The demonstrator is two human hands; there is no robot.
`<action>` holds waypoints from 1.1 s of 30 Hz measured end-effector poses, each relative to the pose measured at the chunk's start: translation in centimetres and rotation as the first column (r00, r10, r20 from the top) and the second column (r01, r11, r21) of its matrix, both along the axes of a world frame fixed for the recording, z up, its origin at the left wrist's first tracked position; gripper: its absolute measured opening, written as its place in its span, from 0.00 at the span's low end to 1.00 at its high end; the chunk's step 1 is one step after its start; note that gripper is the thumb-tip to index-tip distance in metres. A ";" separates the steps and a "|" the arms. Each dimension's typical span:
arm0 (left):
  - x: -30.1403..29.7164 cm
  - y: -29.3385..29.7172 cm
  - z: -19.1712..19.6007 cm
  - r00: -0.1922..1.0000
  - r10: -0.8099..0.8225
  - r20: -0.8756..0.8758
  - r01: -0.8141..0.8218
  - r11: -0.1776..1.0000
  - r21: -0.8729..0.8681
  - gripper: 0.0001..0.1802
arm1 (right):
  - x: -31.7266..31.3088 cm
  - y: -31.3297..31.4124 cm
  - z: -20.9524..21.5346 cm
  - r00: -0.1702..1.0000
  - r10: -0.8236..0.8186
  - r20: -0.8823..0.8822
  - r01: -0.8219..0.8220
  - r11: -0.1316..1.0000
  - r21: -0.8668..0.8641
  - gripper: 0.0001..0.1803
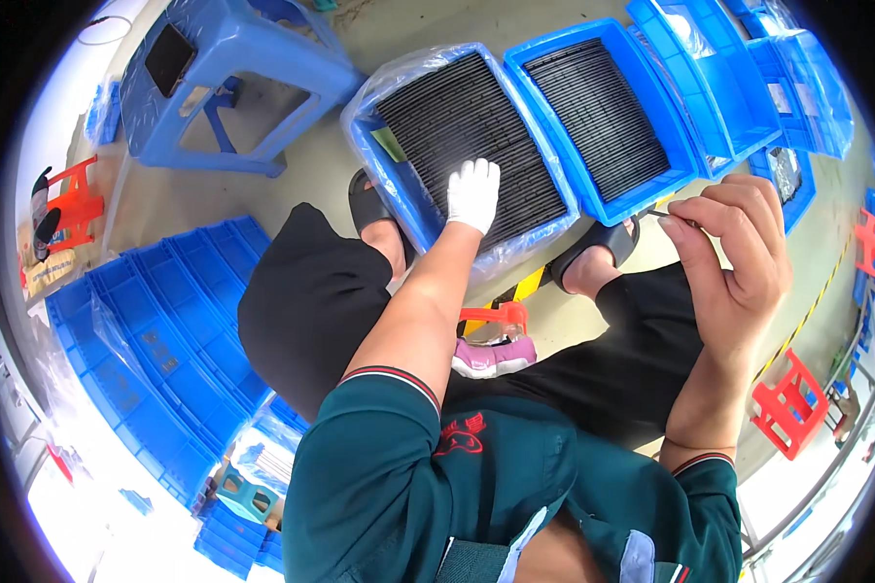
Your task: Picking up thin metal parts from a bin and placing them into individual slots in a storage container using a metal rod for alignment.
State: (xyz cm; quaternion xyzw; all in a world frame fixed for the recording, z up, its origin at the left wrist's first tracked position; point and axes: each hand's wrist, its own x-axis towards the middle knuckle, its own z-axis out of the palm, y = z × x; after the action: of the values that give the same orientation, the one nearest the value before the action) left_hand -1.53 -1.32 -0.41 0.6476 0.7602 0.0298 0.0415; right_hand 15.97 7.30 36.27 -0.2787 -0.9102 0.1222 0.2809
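Observation:
My left hand [473, 197], in a white glove, rests on the rows of thin black strips [457, 112] in the nearer blue bin. Its fingers are curled down together; what lies under the fingertips is hidden. My bare right hand [742, 257] is raised to the right, beyond the second bin's corner. Thumb and forefinger pinch a thin dark piece [656, 214], of which only a short bit shows. The nearer bin [367, 146] is lined with clear plastic film, and a yellow-green slip [389, 144] sits at its left inner side.
A second blue bin [685, 175] holds more black strips. Further blue bins [719, 87] stand at the far right. A blue stool [214, 97] bears a dark phone [170, 60]. Stacked blue bins [156, 350] lie at left. A red stool [792, 403] is at right. My sandalled feet flank the nearer bin.

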 end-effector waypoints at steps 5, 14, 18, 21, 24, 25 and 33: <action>-0.5 -0.3 -0.1 0.999 0.033 0.010 -0.033 0.999 0.012 0.14 | -0.4 -0.1 -0.1 1.000 0.010 -0.005 -0.010 1.000 0.013 0.11; -1.0 -1.3 -1.3 0.223 0.867 0.447 -0.952 0.291 -0.090 0.25 | -0.3 0.0 0.2 1.000 0.019 -0.004 -0.019 1.000 -0.002 0.10; -2.8 -1.7 -3.7 -0.035 0.811 0.584 -0.940 0.171 -0.294 0.34 | -0.5 -0.1 0.5 0.997 0.068 -0.041 -0.069 0.998 -0.007 0.11; -2.8 -1.1 -3.8 -0.131 0.711 0.691 -0.886 0.229 -0.404 0.33 | -0.3 -0.2 0.5 0.996 0.074 -0.041 -0.074 0.997 0.000 0.11; -2.7 -1.5 -3.3 -0.031 0.692 0.722 -0.882 0.320 -0.345 0.43 | -0.7 -0.5 0.5 0.995 0.088 -0.050 -0.089 0.996 0.000 0.10; -3.4 -2.3 -3.1 -0.004 0.639 0.769 -0.872 0.374 -0.316 0.43 | -1.0 -0.6 0.5 0.993 0.101 -0.058 -0.101 0.995 0.001 0.10; 0.0 -0.7 2.5 0.966 0.251 0.063 -0.245 0.965 -0.092 0.37 | 0.1 0.0 0.1 1.000 0.026 -0.016 -0.026 1.000 0.014 0.10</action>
State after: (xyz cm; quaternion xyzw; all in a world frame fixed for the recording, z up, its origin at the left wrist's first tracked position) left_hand -1.51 -2.05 2.05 0.5436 0.8337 0.0270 0.0928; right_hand 16.08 7.33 36.38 -0.2640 -0.9122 0.1220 0.2886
